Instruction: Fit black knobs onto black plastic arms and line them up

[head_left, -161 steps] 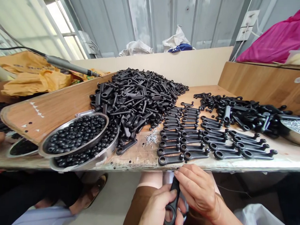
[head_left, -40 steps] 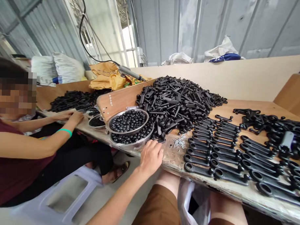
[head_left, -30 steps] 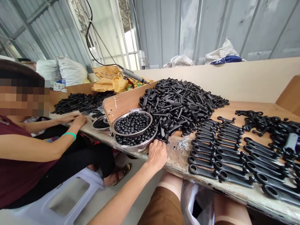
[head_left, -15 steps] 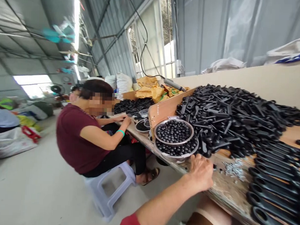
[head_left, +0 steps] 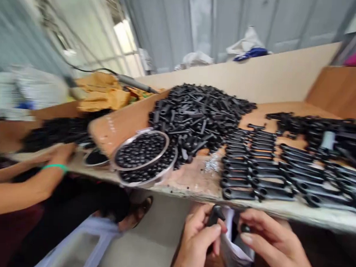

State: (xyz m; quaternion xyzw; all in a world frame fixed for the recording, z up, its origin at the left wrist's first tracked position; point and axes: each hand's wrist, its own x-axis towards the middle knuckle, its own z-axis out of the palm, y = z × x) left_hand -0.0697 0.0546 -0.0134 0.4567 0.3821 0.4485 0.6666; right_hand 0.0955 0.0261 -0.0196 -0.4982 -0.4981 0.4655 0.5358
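Fingers [head_left: 211, 232] of left hand [head_left: 196, 243] pinching black handle [head_left: 213, 215], right hand [head_left: 271, 246] apparently pinching small black piece [head_left: 244, 228]

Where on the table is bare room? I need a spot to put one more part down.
One bare strip lies at the front edge of the table, between the bowls and the rows of parts, beside the pins. The pile behind and the rows to the right are crowded.
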